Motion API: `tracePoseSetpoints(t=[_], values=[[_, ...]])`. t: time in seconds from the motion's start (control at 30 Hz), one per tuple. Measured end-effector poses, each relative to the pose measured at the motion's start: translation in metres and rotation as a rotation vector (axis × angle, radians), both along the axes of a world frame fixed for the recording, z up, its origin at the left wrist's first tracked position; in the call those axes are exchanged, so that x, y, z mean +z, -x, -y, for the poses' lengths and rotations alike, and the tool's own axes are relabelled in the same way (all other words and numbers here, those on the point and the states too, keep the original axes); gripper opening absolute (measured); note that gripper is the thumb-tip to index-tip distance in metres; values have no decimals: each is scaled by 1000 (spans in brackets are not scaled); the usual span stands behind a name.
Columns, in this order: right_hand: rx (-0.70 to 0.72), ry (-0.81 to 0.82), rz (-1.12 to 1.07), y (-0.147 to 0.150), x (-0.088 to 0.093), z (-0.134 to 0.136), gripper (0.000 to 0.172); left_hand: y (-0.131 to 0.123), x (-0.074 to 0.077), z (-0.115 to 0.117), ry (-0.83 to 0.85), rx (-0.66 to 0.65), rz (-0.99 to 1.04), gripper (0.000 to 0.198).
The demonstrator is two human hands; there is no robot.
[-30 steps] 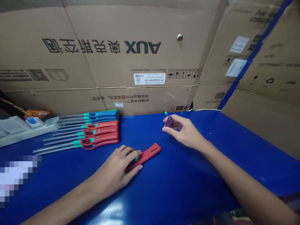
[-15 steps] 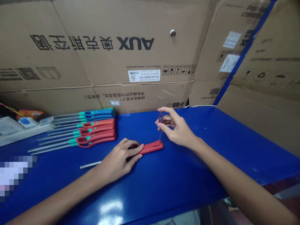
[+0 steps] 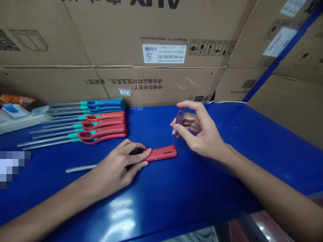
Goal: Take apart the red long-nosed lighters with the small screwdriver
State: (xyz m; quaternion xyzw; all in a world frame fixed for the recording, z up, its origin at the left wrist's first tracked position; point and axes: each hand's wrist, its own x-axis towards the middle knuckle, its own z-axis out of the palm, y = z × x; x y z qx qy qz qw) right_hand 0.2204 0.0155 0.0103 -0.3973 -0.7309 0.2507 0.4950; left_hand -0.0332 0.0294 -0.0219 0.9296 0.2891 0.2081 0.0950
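Observation:
A red long-necked lighter (image 3: 163,153) lies on the blue tabletop, its metal tube pointing left beneath my forearm. My left hand (image 3: 126,160) is closed around the trigger part and presses the lighter against the table. In my right hand (image 3: 199,129) is a small screwdriver with a see-through purple handle (image 3: 180,116), held between thumb and fingers. The screwdriver stands nearly upright, leaning slightly, and its tip meets the right end of the lighter's handle near a dark slot. Whether a screw sits under the tip is too small to tell.
Several red and blue lighters (image 3: 101,122) lie in a row at the back left, tubes leftward. Beyond them is a white power strip (image 3: 27,117) with an orange packet (image 3: 17,99). Printed cardboard (image 3: 113,40) walls the back and right of the blue table (image 3: 156,201).
The camera view has tilted downward and come closer. The screwdriver leans a little more to the right, its tip still at the lighter's end. Both hands keep their grip.

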Motion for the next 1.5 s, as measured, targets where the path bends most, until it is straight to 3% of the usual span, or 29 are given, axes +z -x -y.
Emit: tracePoseSetpoints(t=[0.47, 0.67, 0.83, 1.03, 1.2, 1.3, 1.4, 1.5], values=[[64, -98, 25, 4, -3, 0, 41, 2, 2, -1, 20, 6, -43, 31], [9, -156, 83, 1, 0, 1, 45, 2, 2, -1, 27, 13, -61, 32], [78, -109, 88, -2, 6, 1, 39, 3, 2, -1, 33, 15, -62, 33], [-26, -138, 22, -3, 6, -2, 41, 2, 3, -1, 26, 13, -65, 34], [78, -97, 68, -5, 8, -2, 46, 3, 1, -1, 21, 15, -47, 33], [44, -139, 114, -6, 8, -2, 39, 3, 0, -2, 16, 12, -40, 33], [-28, -204, 121, -6, 6, -3, 49, 2, 0, -2, 11, 12, -36, 34], [-3, -220, 145, -6, 5, -3, 55, 2, 1, -2, 13, 13, -38, 34]])
